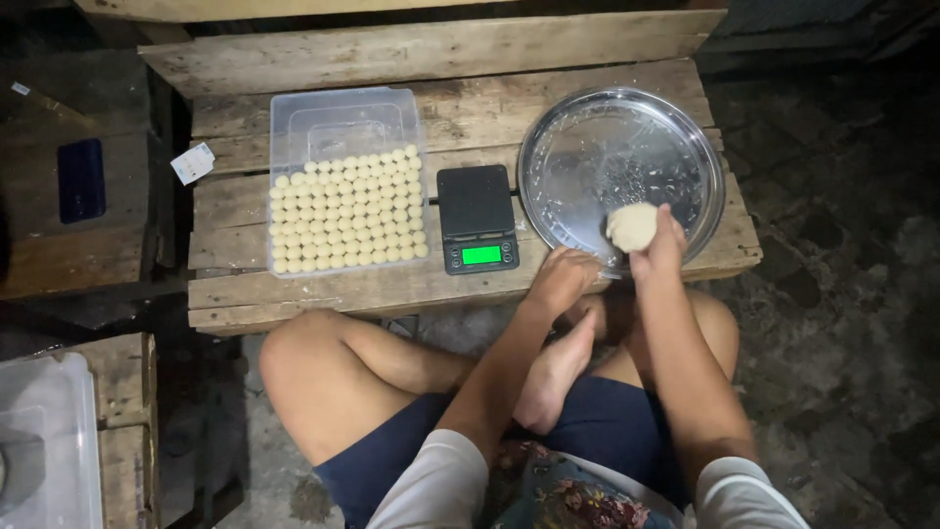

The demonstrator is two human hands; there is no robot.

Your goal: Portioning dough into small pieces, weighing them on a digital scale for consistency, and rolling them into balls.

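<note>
Your right hand (658, 245) has its fingers clamped on the dough lump (632, 226), over the steel tray's (578, 137) near rim; your left hand (563, 279), fingers curled (contents hidden), sits just beside it.

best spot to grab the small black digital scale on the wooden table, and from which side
Probably grip the small black digital scale across its two long sides, coming from above. It lies flat on the wooden table, with narrow gaps to the clear plastic box of dough balls and the round metal tray.
</note>
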